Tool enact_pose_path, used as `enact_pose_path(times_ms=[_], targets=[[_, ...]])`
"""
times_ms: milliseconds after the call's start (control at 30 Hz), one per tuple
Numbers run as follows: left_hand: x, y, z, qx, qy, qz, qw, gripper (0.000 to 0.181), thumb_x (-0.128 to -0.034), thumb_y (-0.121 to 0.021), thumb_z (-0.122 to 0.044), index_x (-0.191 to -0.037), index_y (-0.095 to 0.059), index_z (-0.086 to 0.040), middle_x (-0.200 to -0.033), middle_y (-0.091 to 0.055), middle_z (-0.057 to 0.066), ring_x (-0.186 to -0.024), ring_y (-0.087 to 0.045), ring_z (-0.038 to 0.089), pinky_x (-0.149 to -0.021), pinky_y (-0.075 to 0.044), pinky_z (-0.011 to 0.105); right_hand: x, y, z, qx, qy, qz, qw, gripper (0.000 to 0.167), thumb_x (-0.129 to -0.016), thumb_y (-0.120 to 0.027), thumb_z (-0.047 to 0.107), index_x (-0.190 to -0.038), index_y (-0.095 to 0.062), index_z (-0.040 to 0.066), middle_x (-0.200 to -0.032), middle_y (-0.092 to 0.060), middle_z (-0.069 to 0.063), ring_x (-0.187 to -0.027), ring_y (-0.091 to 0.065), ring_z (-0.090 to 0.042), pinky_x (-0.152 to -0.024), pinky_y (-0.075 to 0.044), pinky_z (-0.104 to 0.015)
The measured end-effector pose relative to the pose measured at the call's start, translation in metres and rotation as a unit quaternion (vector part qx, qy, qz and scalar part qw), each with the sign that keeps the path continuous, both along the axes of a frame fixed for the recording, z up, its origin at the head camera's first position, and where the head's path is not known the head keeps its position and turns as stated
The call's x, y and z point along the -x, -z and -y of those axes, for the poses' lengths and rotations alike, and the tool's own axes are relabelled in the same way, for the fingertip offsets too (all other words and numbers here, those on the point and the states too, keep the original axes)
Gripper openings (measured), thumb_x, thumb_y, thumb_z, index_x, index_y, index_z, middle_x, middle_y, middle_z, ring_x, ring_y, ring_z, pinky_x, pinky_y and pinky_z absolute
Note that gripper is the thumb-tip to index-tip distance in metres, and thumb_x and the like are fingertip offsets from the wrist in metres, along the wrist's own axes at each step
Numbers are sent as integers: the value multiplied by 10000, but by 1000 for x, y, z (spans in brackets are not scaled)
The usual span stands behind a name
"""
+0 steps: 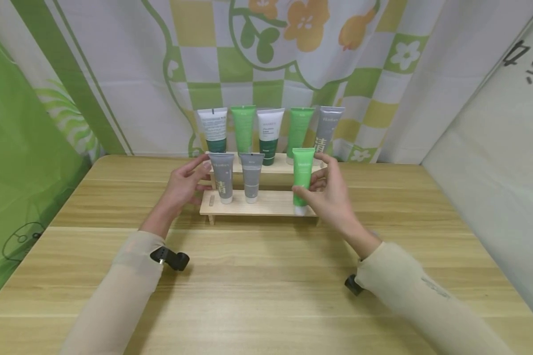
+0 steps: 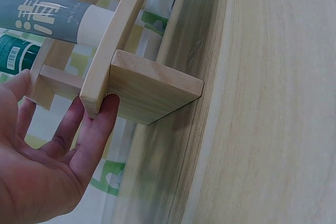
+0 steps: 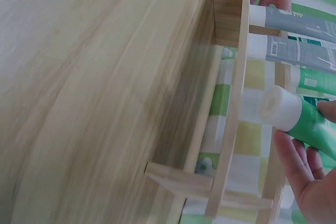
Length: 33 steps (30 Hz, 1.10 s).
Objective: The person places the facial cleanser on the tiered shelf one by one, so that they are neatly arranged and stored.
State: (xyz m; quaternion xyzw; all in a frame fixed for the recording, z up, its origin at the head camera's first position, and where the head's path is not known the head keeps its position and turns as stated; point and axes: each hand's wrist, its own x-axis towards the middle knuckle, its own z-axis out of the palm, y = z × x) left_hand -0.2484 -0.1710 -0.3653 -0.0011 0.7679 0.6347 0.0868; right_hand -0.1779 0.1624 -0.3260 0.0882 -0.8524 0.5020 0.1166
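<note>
My right hand [image 1: 330,195] pinches a green squeeze tube [image 1: 302,172] between thumb and fingers, its white cap pointing down. In the right wrist view a small gap shows between that cap [image 3: 281,108] and the lower board of a two-tier wooden rack [image 1: 271,209]. At the rack's left end, my left hand [image 1: 182,185] touches the wood, fingers loosely bent; its fingertips [image 2: 109,109] rest against the lower board's end. Two grey tubes, one with large characters [image 1: 222,178] and one plainer [image 1: 251,177], stand cap-down on the lower tier's left half.
Along the upper tier stand several tubes: white-and-dark-green ones [image 1: 270,133], green ones [image 1: 244,129] and a grey one [image 1: 328,125] at the right end. A patterned curtain [image 1: 195,64] hangs behind. The wooden table [image 1: 257,281] stretches in front, with a pale wall at the right.
</note>
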Motion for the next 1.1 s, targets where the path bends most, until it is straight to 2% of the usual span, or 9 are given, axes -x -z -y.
enact_pose_path(times_ms=[333, 500, 733, 1100], targets=[[-1, 1, 1, 7, -38, -34, 10000, 603, -982, -556, -567, -1537, -403, -390, -1330, -587, 185, -1143, -642, 362, -674, -572, 402, 11, 11, 26, 171, -43, -667, 9976, 839, -841, -801, 3, -1499, -285, 76, -1011, -536, -146, -867, -605, -250, -794, -556, -367], [0, 2, 1, 6, -32, -60, 10000, 603, -981, -559, -569, -1535, -411, -383, -1316, -591, 184, -1133, -648, 355, -675, -575, 407, 14, 16, 38, 89, 48, -927, 9956, 818, -841, -804, 7, -1480, -299, 73, -1005, -545, -142, -884, -601, -253, -786, -552, -363], [-1, 2, 1, 24, -22, -117, 9999, 631, -963, -562, -599, -1535, -417, -375, -1307, -593, 174, -1116, -655, 343, -688, -577, 402, 19, 24, 46, 42, 189, -1064, 9941, 801, -861, -802, 53, -1474, -290, 101, -1018, -562, -127, -902, -615, -244, -781, -556, -378], [-1, 1, 1, 26, -13, -118, 9999, 648, -954, -564, -614, -1537, -414, -372, -1320, -592, 181, -1124, -648, 362, -682, -573, 399, 23, 33, 52, 85, 207, -1347, 9906, 772, -849, -801, 23, -1437, -307, 103, -1019, -562, -142, -898, -620, -252, -805, -560, -386]])
